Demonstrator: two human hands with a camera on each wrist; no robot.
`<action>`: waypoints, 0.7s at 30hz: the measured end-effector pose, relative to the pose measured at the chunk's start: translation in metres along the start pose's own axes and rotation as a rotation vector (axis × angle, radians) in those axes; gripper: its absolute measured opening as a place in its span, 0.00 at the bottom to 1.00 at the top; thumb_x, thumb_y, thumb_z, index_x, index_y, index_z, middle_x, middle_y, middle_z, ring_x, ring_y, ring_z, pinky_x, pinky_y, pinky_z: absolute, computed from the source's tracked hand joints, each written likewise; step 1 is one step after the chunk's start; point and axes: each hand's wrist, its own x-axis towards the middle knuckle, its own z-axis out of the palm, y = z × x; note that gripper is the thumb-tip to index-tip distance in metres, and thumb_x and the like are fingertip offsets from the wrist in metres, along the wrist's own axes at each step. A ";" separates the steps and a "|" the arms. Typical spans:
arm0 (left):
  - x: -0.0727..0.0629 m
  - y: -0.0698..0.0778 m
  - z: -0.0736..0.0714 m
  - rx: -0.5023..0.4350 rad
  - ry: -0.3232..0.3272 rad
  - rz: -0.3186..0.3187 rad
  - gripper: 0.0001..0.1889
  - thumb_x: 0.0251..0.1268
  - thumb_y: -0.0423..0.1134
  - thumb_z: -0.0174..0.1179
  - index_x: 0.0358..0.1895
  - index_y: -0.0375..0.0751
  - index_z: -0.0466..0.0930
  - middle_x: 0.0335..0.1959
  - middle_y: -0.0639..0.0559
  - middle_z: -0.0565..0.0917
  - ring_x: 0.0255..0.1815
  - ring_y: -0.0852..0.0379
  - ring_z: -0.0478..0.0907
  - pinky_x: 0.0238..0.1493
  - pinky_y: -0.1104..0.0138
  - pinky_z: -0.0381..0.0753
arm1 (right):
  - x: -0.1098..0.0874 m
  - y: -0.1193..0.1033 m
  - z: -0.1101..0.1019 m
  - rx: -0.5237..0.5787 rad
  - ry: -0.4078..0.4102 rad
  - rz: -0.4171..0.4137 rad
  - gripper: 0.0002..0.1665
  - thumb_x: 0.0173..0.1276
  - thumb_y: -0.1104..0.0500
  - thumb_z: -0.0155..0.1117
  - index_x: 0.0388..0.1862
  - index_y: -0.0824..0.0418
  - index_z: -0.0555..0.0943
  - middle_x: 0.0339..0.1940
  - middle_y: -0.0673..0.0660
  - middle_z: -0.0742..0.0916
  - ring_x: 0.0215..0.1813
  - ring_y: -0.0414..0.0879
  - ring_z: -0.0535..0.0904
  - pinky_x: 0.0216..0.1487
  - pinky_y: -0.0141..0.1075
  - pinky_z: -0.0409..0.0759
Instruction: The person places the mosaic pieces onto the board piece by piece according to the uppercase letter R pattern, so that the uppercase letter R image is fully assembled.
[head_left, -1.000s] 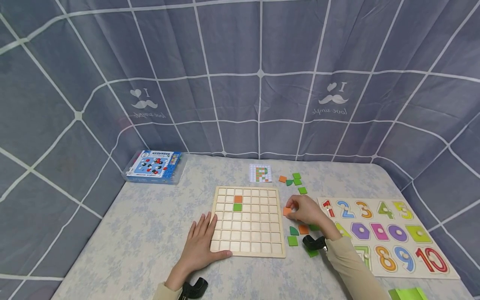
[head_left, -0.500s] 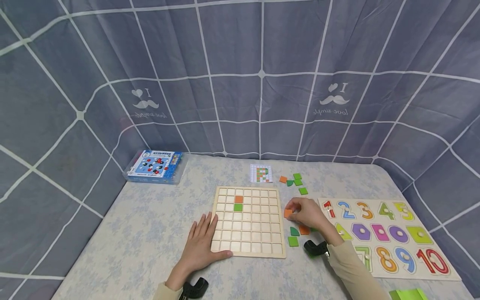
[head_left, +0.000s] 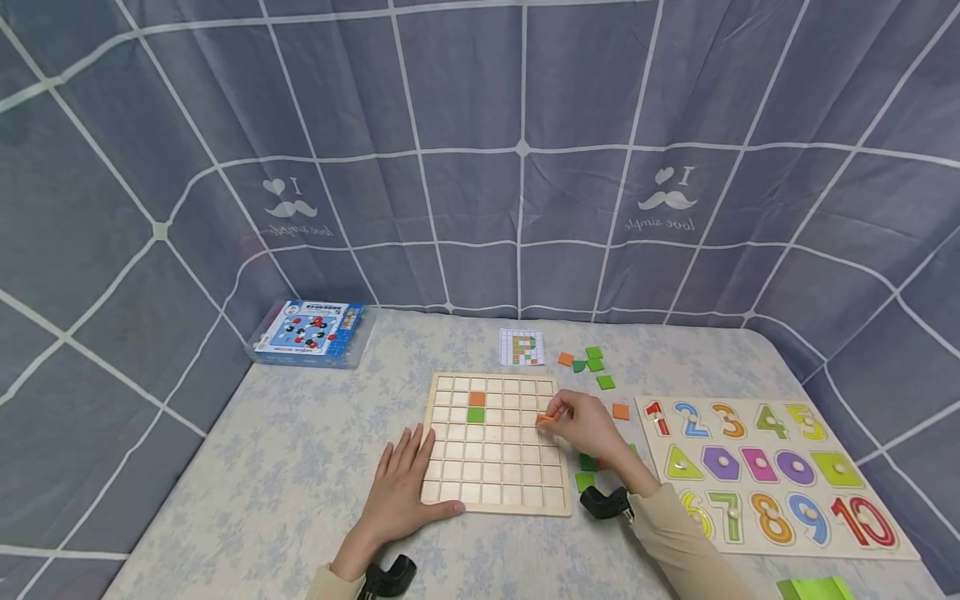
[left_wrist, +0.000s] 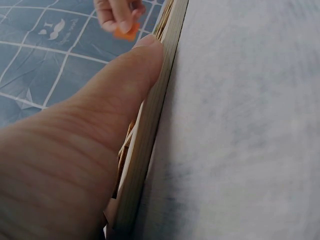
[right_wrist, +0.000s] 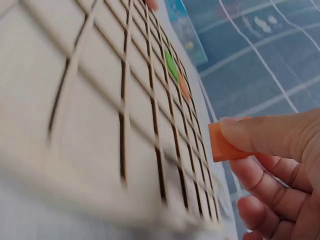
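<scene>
Between thumb and fingertips my right hand pinches an orange square tile, held above the right side of a wooden grid board. My left hand lies with straight fingers along the board's left edge, its thumb on the lower edge; in the left wrist view the thumb rests against the wooden rim. Two tiles sit in the board's cells: an orange square and, directly below it, a green square.
Loose green and orange tiles lie right of the board, some partly under the right arm. A pattern card is behind it. At right is a number puzzle board; a blue boxed set stands back left. A green object shows front right.
My right hand has moved left from beside the board to over its right columns, carrying an orange tile. Another orange tile now shows on the table where the hand was. My left hand stays put.
</scene>
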 end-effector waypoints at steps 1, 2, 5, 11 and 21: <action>0.000 0.000 0.000 0.000 0.000 0.002 0.59 0.45 0.71 0.62 0.74 0.34 0.51 0.74 0.36 0.50 0.74 0.39 0.41 0.69 0.44 0.37 | 0.002 -0.003 0.004 0.012 -0.002 -0.024 0.11 0.55 0.56 0.75 0.26 0.54 0.79 0.19 0.45 0.77 0.17 0.40 0.64 0.18 0.32 0.63; 0.000 0.000 0.000 0.002 0.000 0.003 0.59 0.45 0.71 0.62 0.74 0.34 0.51 0.74 0.36 0.50 0.74 0.39 0.41 0.69 0.44 0.37 | 0.003 -0.006 0.009 0.019 -0.004 -0.049 0.11 0.55 0.56 0.75 0.26 0.53 0.79 0.19 0.45 0.77 0.17 0.40 0.64 0.19 0.32 0.63; -0.001 0.000 -0.001 0.002 0.003 0.002 0.59 0.45 0.71 0.62 0.74 0.34 0.51 0.74 0.36 0.51 0.74 0.39 0.41 0.69 0.44 0.38 | 0.008 -0.017 0.022 0.040 -0.019 -0.094 0.09 0.56 0.55 0.74 0.26 0.52 0.80 0.21 0.43 0.79 0.18 0.39 0.65 0.20 0.32 0.65; -0.001 -0.001 -0.001 0.011 0.006 -0.002 0.59 0.45 0.72 0.62 0.74 0.34 0.51 0.74 0.36 0.51 0.74 0.38 0.42 0.69 0.44 0.39 | 0.017 -0.035 0.045 0.041 -0.060 -0.133 0.07 0.58 0.57 0.73 0.26 0.53 0.81 0.22 0.43 0.80 0.20 0.38 0.68 0.23 0.33 0.68; 0.000 0.000 -0.002 0.004 -0.012 0.001 0.58 0.47 0.70 0.62 0.74 0.34 0.51 0.74 0.36 0.51 0.74 0.38 0.41 0.69 0.44 0.38 | 0.029 -0.048 0.069 -0.040 -0.065 -0.159 0.07 0.58 0.57 0.73 0.26 0.52 0.82 0.22 0.41 0.79 0.22 0.35 0.71 0.24 0.31 0.70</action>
